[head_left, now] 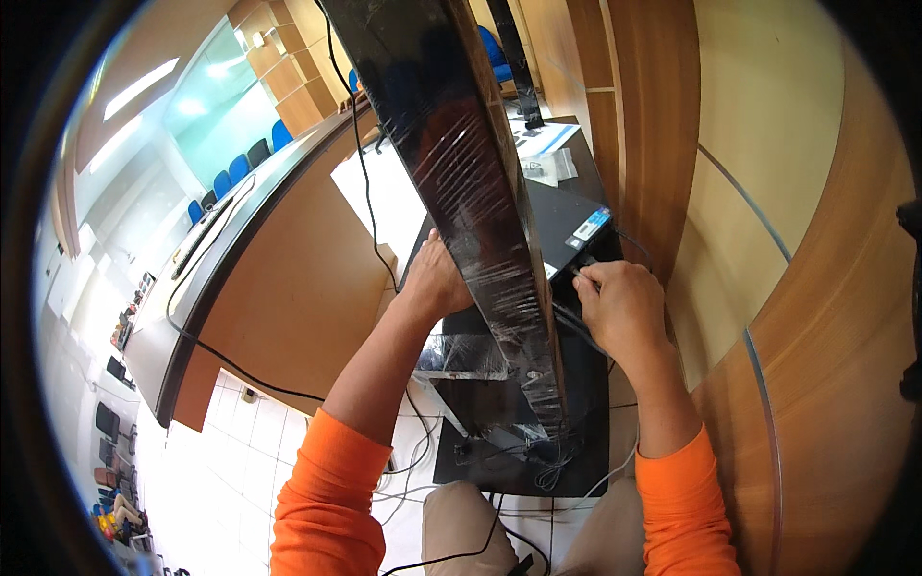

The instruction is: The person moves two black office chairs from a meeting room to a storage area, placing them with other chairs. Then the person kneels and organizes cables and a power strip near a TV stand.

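Observation:
A flat black computer case (pixel 555 216) with a small blue-and-white label lies on a dark surface in front of me. At its near right edge my right hand (pixel 624 305) is closed in a pinch on a dark cable plug (pixel 579 273), against the ports. My left hand (pixel 438 276) reaches to the left side of the case, behind a tall black panel (pixel 475 182) wrapped in clear film. Most of its fingers are hidden there, so their grip does not show. The panel leans across the middle, between my two hands.
Loose cables (pixel 552 466) tangle near my knees. A curved wooden counter (pixel 274 278) stands to the left, with a black cable (pixel 240 370) hanging along it. Wood panelling (pixel 768 288) closes in the right side. A clear plastic bag (pixel 549 167) lies beyond the case.

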The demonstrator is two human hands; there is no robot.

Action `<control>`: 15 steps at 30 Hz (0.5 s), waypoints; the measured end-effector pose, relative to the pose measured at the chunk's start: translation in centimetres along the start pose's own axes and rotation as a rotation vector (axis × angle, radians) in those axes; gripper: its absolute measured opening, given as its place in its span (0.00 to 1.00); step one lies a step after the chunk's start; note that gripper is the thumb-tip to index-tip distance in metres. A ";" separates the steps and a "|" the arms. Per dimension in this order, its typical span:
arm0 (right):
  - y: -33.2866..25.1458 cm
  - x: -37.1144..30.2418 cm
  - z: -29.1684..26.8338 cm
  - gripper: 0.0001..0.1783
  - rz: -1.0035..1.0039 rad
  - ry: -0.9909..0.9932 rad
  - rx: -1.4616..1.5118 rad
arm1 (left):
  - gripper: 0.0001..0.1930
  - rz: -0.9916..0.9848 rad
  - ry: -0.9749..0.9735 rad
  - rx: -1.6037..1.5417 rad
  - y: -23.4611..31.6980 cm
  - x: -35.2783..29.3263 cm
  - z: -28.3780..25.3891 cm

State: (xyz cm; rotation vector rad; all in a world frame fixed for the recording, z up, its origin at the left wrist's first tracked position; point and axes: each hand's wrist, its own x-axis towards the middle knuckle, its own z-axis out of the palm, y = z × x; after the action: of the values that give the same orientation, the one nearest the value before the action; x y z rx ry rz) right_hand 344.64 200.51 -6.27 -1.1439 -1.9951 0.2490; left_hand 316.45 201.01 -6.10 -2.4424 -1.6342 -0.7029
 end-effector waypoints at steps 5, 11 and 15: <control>0.0 -0.1 -0.1 0.11 0.005 -0.004 0.037 | 0.14 -0.037 -0.021 -0.141 0.9 0.0 -0.5; 0.0 -0.1 -0.2 0.11 -0.020 0.020 0.016 | 0.14 -0.106 0.016 -0.204 1.3 0.0 -0.3; -0.1 0.0 -0.3 0.10 0.018 -0.015 0.000 | 0.14 -0.112 0.027 -0.240 1.5 -0.1 -0.3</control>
State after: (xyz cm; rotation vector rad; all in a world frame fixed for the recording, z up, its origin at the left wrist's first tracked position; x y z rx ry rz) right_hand 344.82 200.37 -6.07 -1.1638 -1.9985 0.2674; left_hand 317.69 200.21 -5.67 -2.4989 -1.7817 -0.9987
